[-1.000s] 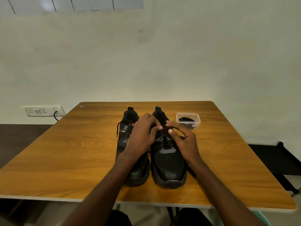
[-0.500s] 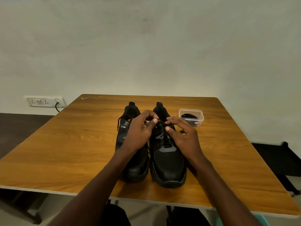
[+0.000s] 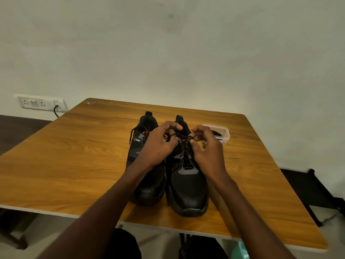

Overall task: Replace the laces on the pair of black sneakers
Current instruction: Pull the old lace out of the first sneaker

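Your left hand (image 3: 158, 146) and right hand (image 3: 209, 148) are both pinching the black lace (image 3: 179, 135) with curled fingers above the right sneaker (image 3: 188, 184), mid-counter (image 3: 74, 156).

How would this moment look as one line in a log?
step: untying | left hand: pinches lace | right hand: pinches lace | right sneaker: laced | plastic box: untouched

A wooden table (image 3: 74, 165) stands against a pale wall (image 3: 168, 53). A white socket strip (image 3: 40, 104) sits low on that wall at left — a black cable (image 3: 55, 111) plugged in.
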`<state>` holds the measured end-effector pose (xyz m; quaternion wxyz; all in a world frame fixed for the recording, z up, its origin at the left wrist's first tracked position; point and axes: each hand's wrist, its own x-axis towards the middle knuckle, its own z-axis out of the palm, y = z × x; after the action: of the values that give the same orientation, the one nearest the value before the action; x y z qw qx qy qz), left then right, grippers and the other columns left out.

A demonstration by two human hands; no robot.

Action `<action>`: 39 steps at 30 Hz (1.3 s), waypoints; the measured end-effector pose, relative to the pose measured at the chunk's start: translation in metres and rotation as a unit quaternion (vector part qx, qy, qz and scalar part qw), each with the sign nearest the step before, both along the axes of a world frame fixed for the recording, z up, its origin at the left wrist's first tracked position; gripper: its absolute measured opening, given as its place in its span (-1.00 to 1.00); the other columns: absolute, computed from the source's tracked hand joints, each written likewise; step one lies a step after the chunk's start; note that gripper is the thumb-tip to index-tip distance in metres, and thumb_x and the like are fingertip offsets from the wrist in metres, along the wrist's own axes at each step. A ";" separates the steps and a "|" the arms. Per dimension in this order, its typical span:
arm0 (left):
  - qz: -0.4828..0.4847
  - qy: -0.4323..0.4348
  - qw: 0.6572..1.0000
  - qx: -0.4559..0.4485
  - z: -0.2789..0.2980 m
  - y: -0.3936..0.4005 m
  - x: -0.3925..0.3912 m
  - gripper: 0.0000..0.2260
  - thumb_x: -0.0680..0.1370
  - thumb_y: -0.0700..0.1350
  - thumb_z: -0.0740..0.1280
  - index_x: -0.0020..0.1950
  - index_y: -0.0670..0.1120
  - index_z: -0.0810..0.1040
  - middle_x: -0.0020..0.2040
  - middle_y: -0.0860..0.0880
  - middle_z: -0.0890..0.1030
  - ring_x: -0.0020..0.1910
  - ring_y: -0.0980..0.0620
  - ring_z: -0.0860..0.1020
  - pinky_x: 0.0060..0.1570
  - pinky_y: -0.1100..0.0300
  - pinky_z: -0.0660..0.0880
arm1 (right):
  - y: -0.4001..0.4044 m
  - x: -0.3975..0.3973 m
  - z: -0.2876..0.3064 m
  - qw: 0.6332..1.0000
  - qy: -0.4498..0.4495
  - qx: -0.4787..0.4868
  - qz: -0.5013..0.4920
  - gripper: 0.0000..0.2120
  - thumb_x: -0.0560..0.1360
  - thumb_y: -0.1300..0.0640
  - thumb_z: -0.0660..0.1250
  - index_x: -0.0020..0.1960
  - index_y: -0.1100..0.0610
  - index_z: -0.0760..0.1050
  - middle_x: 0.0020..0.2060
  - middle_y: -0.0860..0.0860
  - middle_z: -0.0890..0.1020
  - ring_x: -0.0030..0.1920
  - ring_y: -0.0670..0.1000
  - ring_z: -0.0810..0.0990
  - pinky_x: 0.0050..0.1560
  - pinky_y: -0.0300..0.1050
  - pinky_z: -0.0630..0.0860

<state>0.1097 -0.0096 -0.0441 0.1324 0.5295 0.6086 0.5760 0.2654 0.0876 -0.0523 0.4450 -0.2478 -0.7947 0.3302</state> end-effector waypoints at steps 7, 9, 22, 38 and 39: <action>0.097 0.045 0.994 0.027 -0.003 0.001 0.002 -0.88 0.69 -0.12 0.32 0.13 -0.06 0.65 -0.21 0.05 0.63 -0.23 0.15 0.60 -0.19 0.27 0.51 | -0.004 -0.003 0.029 0.998 -0.039 0.039 0.004 -0.60 0.53 0.25 0.49 0.28 -0.08 0.57 -0.12 -0.14 0.66 -0.03 -0.17 0.63 -0.07 -0.29 0.56; 0.110 0.010 0.993 0.037 -0.002 0.001 0.003 -0.79 0.73 -0.05 0.23 0.10 -0.07 0.64 -0.29 0.00 0.64 -0.29 0.08 0.61 -0.22 0.22 0.51 | -0.004 -0.003 0.036 0.986 0.069 -0.149 0.007 -0.64 0.53 0.33 0.44 0.23 -0.01 0.59 -0.15 -0.05 0.65 -0.15 -0.18 0.64 -0.22 -0.30 0.54; 0.120 -0.054 0.990 0.044 0.003 -0.001 0.007 -0.76 0.77 -0.13 0.07 0.25 -0.09 0.52 -0.32 -0.12 0.67 -0.23 -0.03 0.68 0.03 -0.06 0.62 | 0.017 0.059 0.041 0.830 0.242 -0.455 0.211 -0.65 0.60 0.13 0.37 0.37 0.11 0.49 -0.10 -0.03 0.63 -0.27 -0.13 0.46 -0.35 -0.23 0.33; 0.143 -0.331 0.918 0.163 0.078 -0.049 -0.018 -0.81 0.60 -0.33 0.23 0.13 -0.12 0.54 -0.29 -0.04 0.52 -0.34 -0.03 0.52 -0.37 0.18 0.42 | 0.013 0.120 0.041 0.888 0.172 -0.420 0.077 -0.71 0.67 -0.09 0.23 0.11 0.11 0.56 -0.28 0.06 0.57 -0.40 -0.05 0.36 -0.41 -0.16 0.25; 0.194 -0.297 0.925 0.135 0.078 -0.055 -0.018 -0.81 0.59 -0.32 0.23 0.13 -0.11 0.54 -0.26 -0.04 0.53 -0.34 -0.03 0.53 -0.37 0.18 0.43 | 0.006 0.122 0.041 0.921 0.088 -0.379 0.016 -0.65 0.69 -0.13 0.20 0.10 0.12 0.58 -0.28 0.09 0.62 -0.41 -0.03 0.39 -0.39 -0.14 0.26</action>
<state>0.0914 -0.0649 0.0339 0.1202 0.2186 0.5485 0.7981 0.3876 0.0937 -0.0115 0.3806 -0.3550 -0.5714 0.6345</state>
